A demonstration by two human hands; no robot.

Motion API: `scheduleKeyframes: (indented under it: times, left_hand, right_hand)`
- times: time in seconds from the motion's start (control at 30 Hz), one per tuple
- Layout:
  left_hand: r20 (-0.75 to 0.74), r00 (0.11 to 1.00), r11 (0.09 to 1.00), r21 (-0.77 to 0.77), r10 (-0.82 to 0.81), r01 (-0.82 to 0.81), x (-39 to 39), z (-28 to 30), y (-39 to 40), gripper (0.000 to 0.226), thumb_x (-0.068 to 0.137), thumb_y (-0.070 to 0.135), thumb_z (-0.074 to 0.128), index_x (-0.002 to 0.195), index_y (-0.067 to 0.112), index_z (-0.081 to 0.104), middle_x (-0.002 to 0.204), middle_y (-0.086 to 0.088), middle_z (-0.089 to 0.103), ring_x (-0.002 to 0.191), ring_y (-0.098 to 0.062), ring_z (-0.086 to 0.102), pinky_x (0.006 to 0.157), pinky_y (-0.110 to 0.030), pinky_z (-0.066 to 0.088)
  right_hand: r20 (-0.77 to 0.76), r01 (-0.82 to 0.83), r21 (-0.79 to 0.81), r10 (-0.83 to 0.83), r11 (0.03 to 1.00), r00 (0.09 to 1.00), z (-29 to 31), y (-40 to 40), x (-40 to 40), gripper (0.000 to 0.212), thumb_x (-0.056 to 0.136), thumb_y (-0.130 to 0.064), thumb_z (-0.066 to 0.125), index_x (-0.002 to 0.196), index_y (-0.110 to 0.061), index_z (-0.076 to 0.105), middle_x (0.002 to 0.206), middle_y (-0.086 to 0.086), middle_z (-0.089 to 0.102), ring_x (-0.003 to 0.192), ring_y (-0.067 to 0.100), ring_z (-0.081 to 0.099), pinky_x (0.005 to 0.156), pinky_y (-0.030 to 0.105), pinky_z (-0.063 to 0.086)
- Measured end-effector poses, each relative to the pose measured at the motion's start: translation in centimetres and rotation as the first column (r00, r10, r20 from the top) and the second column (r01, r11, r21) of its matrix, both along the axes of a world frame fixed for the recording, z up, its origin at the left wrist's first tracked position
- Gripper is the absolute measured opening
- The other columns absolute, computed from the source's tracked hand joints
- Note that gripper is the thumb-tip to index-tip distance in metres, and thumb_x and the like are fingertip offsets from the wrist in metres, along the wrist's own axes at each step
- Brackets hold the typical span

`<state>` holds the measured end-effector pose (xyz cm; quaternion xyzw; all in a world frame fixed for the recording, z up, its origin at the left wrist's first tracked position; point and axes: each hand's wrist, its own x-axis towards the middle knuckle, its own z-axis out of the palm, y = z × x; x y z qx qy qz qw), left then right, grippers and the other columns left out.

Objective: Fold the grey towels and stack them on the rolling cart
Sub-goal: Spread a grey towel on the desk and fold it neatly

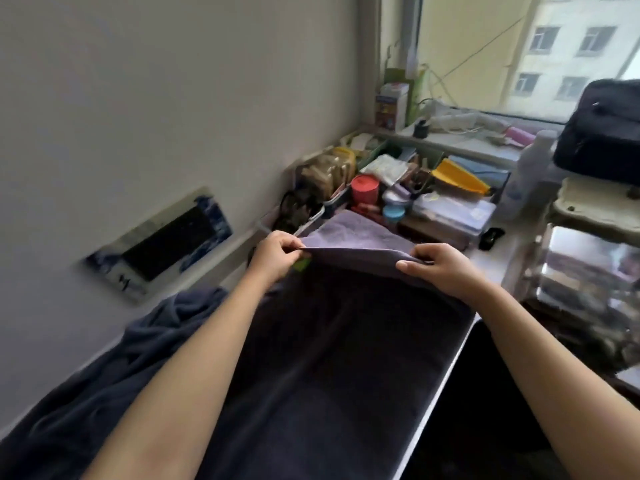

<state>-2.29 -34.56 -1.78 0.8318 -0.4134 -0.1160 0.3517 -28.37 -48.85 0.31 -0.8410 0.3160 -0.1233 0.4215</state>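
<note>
A dark grey towel (332, 341) lies spread along the white table (446, 368), its far part lifted into a fold with the lighter side (353, 233) facing up. My left hand (273, 254) pinches the fold's left corner. My right hand (440, 268) grips the fold's right corner, thumb on top. A second grey towel (121, 358) lies crumpled by the wall to the left. The rolling cart is not in view.
Past the towel the table holds clutter: a pink tub (363, 188), a blue-lidded jar (393, 214), a clear box (453, 211), a yellow item (457, 176). A black bag (602, 129) tops a rack on the right. A dark panel (169, 240) sits on the wall.
</note>
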Motion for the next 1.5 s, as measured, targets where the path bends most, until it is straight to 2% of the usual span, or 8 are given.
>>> scheduleKeyframes:
  times: [0.33, 0.57, 0.77, 0.93, 1.1, 1.3, 1.4, 1.5]
  left_hand:
    - [-0.008, 0.971, 0.968, -0.071, 0.239, -0.239, 0.7, -1.2, 27.7, 0.009, 0.079, 0.002, 0.07, 0.087, 0.001, 0.073, 0.1, -0.004, 0.063, 0.092, -0.016, 0.061, 0.085, -0.014, 0.045]
    - [-0.008, 0.949, 0.919, -0.247, 0.315, -0.307, -0.5, 0.0, 37.5, 0.005, 0.08, -0.001, 0.068, 0.083, 0.002, 0.072, 0.101, 0.004, 0.059, 0.091, -0.005, 0.059, 0.083, -0.003, 0.042]
    - [-0.174, 0.934, 0.95, 0.059, 0.313, -0.307, -2.9, -7.8, 43.7, 0.015, 0.08, 0.003, 0.068, 0.093, 0.009, 0.073, 0.109, 0.004, 0.056, 0.102, -0.007, 0.055, 0.096, -0.018, 0.041]
    - [-0.601, 0.667, 0.856, 0.06, 0.442, -0.513, -4.1, -11.0, 43.3, 0.027, 0.088, 0.003, 0.054, 0.11, 0.012, 0.066, 0.126, -0.005, 0.058, 0.12, -0.014, 0.051, 0.105, -0.025, 0.036]
    - [-0.811, 0.394, 0.649, -0.024, 0.432, -0.761, -4.7, -11.0, 41.7, 0.034, 0.09, -0.001, 0.052, 0.123, 0.0, 0.057, 0.13, -0.013, 0.055, 0.118, -0.015, 0.05, 0.097, -0.021, 0.035]
    - [-0.472, 0.648, 0.54, -0.36, 0.598, -0.761, -4.8, -7.3, 43.4, 0.032, 0.083, 0.008, 0.056, 0.113, 0.005, 0.066, 0.116, 0.002, 0.059, 0.111, -0.009, 0.054, 0.099, -0.019, 0.04]
    - [-0.419, 0.576, 0.525, -0.243, 0.702, -0.816, -4.8, -8.8, 45.1, 0.031, 0.086, 0.002, 0.053, 0.116, 0.003, 0.064, 0.124, -0.005, 0.055, 0.113, -0.012, 0.052, 0.098, -0.019, 0.037]
    - [-0.379, 0.607, 0.652, -0.01, 0.699, -0.758, -4.6, -12.3, 46.3, 0.035, 0.086, 0.003, 0.052, 0.12, 0.005, 0.061, 0.131, -0.009, 0.052, 0.121, -0.019, 0.049, 0.099, -0.024, 0.037]
  right_hand:
    - [-0.086, -0.433, 0.123, 0.444, 0.893, 0.892, -2.1, 24.2, 4.7, 0.038, 0.083, -0.041, 0.065, 0.068, -0.01, 0.049, 0.061, -0.008, 0.042, 0.055, -0.001, 0.038, 0.058, 0.02, 0.032]
    - [0.068, -0.548, 0.501, 0.601, 0.67, 0.796, -1.7, 31.7, 6.0, 0.034, 0.079, -0.041, 0.066, 0.077, -0.008, 0.057, 0.072, 0.001, 0.053, 0.07, 0.015, 0.052, 0.068, 0.029, 0.039]
    - [-0.308, -0.636, 0.361, 0.73, 0.683, 0.609, -7.1, 37.4, 7.3, 0.027, 0.084, -0.044, 0.063, 0.076, -0.019, 0.057, 0.064, -0.01, 0.05, 0.063, 0.006, 0.049, 0.064, 0.024, 0.036]
    - [-0.37, -0.612, 0.306, 0.684, 0.729, 0.629, -10.8, 40.5, 6.6, 0.031, 0.088, -0.04, 0.058, 0.064, -0.025, 0.047, 0.062, -0.011, 0.046, 0.059, 0.003, 0.044, 0.058, 0.018, 0.033]
    - [-0.302, -0.599, 0.255, 0.651, 0.759, 0.697, -11.7, 42.0, 6.1, 0.015, 0.088, -0.033, 0.06, 0.091, -0.019, 0.065, 0.078, -0.008, 0.06, 0.071, 0.003, 0.054, 0.062, 0.01, 0.038]
    - [0.008, -0.515, 0.618, 0.65, 0.595, 0.76, -8.5, 43.0, 5.8, 0.015, 0.087, -0.022, 0.063, 0.072, -0.019, 0.065, 0.068, -0.011, 0.062, 0.066, 0.001, 0.058, 0.067, 0.012, 0.044]
    - [-0.044, -0.513, 0.62, 0.679, 0.594, 0.732, -8.8, 44.7, 6.2, 0.015, 0.087, -0.026, 0.064, 0.072, -0.023, 0.064, 0.066, -0.014, 0.061, 0.064, -0.001, 0.057, 0.066, 0.012, 0.043]
    - [-0.254, -0.548, 0.416, 0.672, 0.725, 0.696, -11.4, 46.6, 6.5, 0.018, 0.086, -0.03, 0.063, 0.075, -0.016, 0.063, 0.069, -0.005, 0.056, 0.065, 0.007, 0.051, 0.061, 0.018, 0.037]
